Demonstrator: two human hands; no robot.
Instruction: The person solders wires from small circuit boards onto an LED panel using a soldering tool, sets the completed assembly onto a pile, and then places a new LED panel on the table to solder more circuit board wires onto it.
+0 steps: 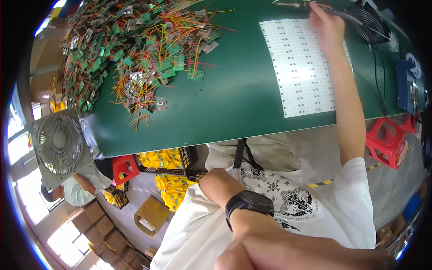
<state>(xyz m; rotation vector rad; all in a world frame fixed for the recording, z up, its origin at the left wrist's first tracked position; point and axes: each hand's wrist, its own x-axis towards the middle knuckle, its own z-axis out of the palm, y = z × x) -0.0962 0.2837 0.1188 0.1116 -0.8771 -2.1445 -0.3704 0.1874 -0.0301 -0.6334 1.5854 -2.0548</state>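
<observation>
At the far right of the green table (234, 96), my right hand (329, 30) reaches past a white perforated sheet (302, 74) lined with rows of small dots. Its fingers are closed at a long slim tool (344, 14) with a grey end; the tool's kind is hard to make out at the picture's edge. My left arm, with a black watch (249, 206) on the wrist, is bent up across my body. My left hand (270, 252) is very near the camera at the lower edge, its fingers mostly cut off from view.
A large heap of small green boards (166, 67) with red and yellow wires covers the table's left. A round black fan (370, 26) and a blue device (406, 85) stand at right. Below are a red stool (388, 141), a grey fan (59, 141) and crates of yellow parts (159, 158).
</observation>
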